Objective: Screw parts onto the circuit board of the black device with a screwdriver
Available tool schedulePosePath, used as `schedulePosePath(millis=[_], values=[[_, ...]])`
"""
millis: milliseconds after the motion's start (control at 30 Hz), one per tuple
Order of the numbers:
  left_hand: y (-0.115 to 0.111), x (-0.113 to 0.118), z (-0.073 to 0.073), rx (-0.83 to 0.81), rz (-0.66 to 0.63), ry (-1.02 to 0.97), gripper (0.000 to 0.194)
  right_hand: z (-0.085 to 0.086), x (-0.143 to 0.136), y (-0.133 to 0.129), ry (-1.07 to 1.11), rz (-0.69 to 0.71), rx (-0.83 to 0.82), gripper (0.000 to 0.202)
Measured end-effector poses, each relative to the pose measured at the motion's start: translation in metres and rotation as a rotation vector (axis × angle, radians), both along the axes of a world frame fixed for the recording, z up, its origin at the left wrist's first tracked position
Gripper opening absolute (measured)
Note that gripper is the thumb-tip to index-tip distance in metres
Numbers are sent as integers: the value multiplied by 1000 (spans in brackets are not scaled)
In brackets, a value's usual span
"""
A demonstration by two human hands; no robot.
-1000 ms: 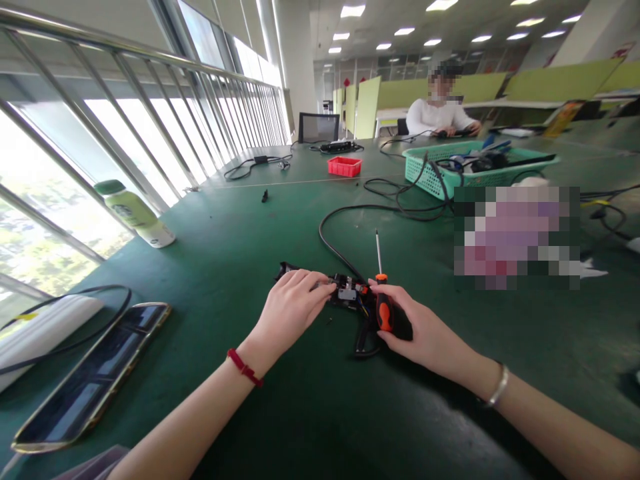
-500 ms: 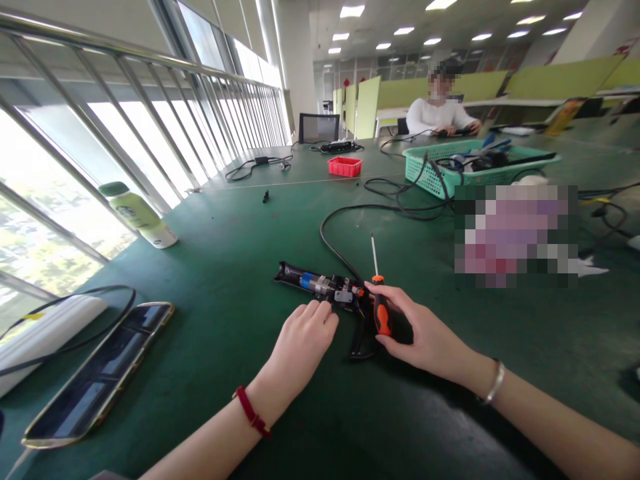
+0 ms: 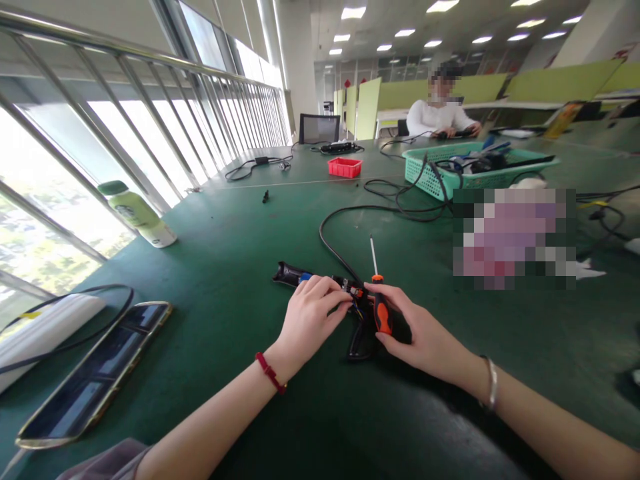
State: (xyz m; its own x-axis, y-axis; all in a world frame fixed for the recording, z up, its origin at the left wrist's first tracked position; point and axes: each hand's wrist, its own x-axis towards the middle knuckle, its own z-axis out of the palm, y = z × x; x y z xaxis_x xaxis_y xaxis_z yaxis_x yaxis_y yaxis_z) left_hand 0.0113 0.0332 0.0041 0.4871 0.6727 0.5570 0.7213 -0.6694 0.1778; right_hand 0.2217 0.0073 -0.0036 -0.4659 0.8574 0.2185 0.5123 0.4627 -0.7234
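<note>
A black corded device (image 3: 290, 274) with an open housing lies on the green table, its wires and inner parts showing. My left hand (image 3: 313, 313) is over its middle, thumb and fingertips pinched together at the inner parts; what they grip is too small to make out. My right hand (image 3: 420, 327) holds an orange and black screwdriver (image 3: 383, 315) by the handle, its shaft pointing up and away from me. The right fingertips are beside the rear of the device, above its black handle (image 3: 361, 341).
On the left are a phone (image 3: 97, 373), a white object with a cable (image 3: 47, 333) and a green bottle (image 3: 139, 215). Farther off stand a red tray (image 3: 345, 167) and a green basket (image 3: 433, 180). Cables cross the table. A person (image 3: 435, 119) sits opposite.
My left hand has moved up and right onto the device, now covering its middle, with fingertips reaching the inner parts. My right hand and the screwdriver have barely moved.
</note>
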Motion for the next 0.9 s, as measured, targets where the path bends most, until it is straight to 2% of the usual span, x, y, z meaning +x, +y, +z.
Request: schedulePosePath(millis=[200,367,433,533,600,667,767,900], values=[[2,-3,-7,73,-4,55,14,-3,-1,0,-5,-13,7,63],[-3,-4,2,285,-26,287,16,-7,-1,0,47,-70,19,60],[-2,-7,6,299,-51,336,20,-8,0,0,113,-124,33,59],[7,-19,7,176,-2,249,30,-5,2,0,215,-211,57,59],[17,-28,4,59,44,198,47,-2,3,-2,272,-269,108,58],[26,-37,-1,-40,22,215,60,2,4,-6,325,-306,161,47],[34,-43,-7,-119,-11,268,59,7,7,-13,381,-278,220,22],[31,-38,-9,-105,105,251,51,5,11,-18,460,-228,251,23]])
